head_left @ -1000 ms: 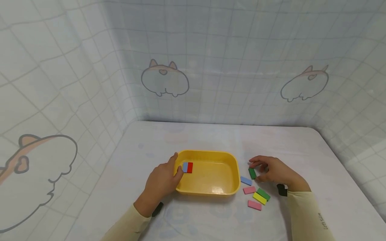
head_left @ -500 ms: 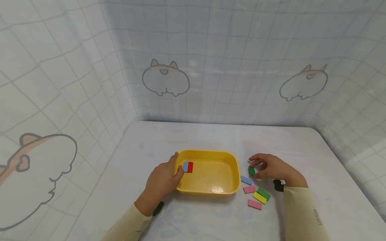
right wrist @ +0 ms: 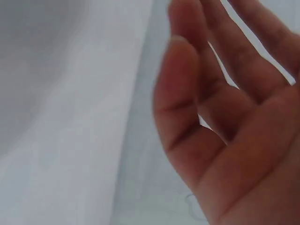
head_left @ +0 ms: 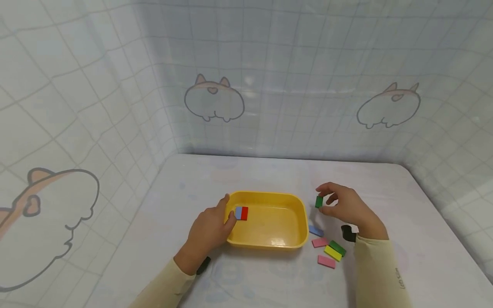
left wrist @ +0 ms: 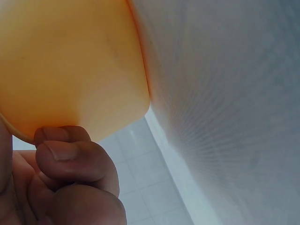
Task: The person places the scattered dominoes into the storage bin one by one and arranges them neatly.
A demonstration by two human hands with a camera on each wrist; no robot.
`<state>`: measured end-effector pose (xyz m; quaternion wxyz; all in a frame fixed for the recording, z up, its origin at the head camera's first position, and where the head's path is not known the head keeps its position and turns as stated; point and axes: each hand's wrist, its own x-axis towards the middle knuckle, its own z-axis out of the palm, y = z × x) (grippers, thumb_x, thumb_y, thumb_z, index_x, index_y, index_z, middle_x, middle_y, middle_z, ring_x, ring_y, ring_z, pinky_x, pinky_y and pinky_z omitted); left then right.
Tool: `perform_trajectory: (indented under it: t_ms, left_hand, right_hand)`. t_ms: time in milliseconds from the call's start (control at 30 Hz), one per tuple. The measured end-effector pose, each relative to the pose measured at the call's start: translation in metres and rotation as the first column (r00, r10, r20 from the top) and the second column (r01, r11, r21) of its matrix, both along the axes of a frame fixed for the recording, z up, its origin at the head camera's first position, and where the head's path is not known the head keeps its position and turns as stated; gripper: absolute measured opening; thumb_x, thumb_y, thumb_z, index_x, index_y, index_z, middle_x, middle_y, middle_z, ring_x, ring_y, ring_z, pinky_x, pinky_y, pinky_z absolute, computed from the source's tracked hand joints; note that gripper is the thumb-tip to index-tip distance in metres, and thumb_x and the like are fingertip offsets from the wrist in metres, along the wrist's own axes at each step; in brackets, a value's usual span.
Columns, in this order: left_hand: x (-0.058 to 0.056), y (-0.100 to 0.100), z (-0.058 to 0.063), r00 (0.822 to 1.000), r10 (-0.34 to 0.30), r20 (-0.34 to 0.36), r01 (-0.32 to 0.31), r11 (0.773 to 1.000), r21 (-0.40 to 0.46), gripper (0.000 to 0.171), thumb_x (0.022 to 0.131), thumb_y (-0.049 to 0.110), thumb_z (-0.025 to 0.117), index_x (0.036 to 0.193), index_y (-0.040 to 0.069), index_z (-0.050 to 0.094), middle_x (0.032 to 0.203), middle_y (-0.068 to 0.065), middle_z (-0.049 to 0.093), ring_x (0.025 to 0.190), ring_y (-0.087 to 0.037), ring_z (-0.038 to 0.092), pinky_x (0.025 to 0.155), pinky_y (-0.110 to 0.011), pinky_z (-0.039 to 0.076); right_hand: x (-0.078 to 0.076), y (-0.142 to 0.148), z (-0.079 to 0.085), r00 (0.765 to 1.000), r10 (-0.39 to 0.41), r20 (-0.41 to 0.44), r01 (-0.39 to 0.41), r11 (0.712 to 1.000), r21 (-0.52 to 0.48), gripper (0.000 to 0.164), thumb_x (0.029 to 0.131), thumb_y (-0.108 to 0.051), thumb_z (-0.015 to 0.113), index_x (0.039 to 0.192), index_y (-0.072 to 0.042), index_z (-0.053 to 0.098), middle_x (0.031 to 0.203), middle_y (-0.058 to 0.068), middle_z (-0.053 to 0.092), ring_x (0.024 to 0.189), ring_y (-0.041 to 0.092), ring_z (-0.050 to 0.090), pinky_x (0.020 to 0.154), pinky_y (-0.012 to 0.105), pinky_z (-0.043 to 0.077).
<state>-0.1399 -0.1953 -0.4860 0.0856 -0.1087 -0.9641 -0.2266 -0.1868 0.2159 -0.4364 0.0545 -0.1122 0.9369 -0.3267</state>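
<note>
My left hand [head_left: 209,226] grips the left rim of a yellow tray [head_left: 269,247], its thumb over the inside and its fingers curled against the outer wall, as the left wrist view shows. Inside the tray near that thumb, a light blue tile [head_left: 238,213] and a red tile [head_left: 244,213] lie side by side. Off the tray's right end, my right hand [head_left: 344,207] pinches a dark green tile [head_left: 319,202] between thumb and fingertips, above the table. In the right wrist view the thumb [right wrist: 176,89] and fingers come together, and the tile is hidden.
Right of the tray lie a blue tile [head_left: 316,231], a pink tile [head_left: 319,242], a green tile [head_left: 337,248], a yellow tile [head_left: 333,253] and another pink tile [head_left: 326,262]. The white table [head_left: 246,282] is bordered by grid-patterned cloth walls [head_left: 292,85].
My right hand has picked the dark green tile up off the table and moved it away from me, slightly left. My left hand stays on the tray.
</note>
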Motion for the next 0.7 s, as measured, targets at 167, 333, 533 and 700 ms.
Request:
perform_trajectory:
  t_ms: [167,333,533,700]
  left_hand:
    - [0.0,-0.001,-0.001,1.0,-0.005,0.006,0.005,1.0,0.005,0.062,0.105,0.037,0.056,0.156,0.003,0.049,0.055,0.002,0.043,0.044,-0.016,0.036,0.045,-0.031,0.034]
    - [0.0,-0.004,-0.003,1.0,-0.014,-0.002,0.014,1.0,0.012,0.061,0.105,0.036,0.055,0.155,0.003,0.049,0.055,0.001,0.042,0.044,-0.016,0.035,0.044,-0.031,0.033]
    - [0.0,-0.007,-0.004,1.0,-0.014,-0.005,0.014,1.0,0.013,0.061,0.104,0.036,0.056,0.155,0.003,0.049,0.055,0.001,0.042,0.044,-0.016,0.036,0.045,-0.031,0.035]
    - [-0.001,-0.009,-0.007,1.0,-0.02,0.006,0.02,1.0,0.015,0.062,0.104,0.036,0.055,0.156,0.003,0.048,0.055,0.002,0.042,0.044,-0.015,0.035,0.045,-0.03,0.033]
  right_hand:
    - [0.007,-0.02,0.017,0.983,-0.027,-0.179,0.026,1.0,-0.008,0.058,0.088,-0.02,0.087,0.14,-0.018,0.061,0.125,0.003,0.067,0.104,0.025,0.063,0.082,0.042,0.059]
    - [0.009,-0.041,0.025,0.936,-0.022,-0.351,0.005,0.999,-0.049,0.061,0.088,-0.017,0.086,0.143,-0.018,0.059,0.126,0.002,0.068,0.099,0.022,0.064,0.085,0.049,0.057]
    - [0.008,-0.064,0.03,0.908,-0.009,-0.419,-0.045,0.992,-0.119,0.06,0.089,-0.016,0.085,0.143,-0.02,0.061,0.127,-0.001,0.068,0.097,0.019,0.064,0.081,0.049,0.056]
    - [0.009,-0.08,0.027,0.902,0.002,-0.433,-0.073,0.986,-0.147,0.057,0.089,-0.013,0.086,0.141,-0.021,0.063,0.128,-0.004,0.067,0.096,0.017,0.064,0.08,0.045,0.056]
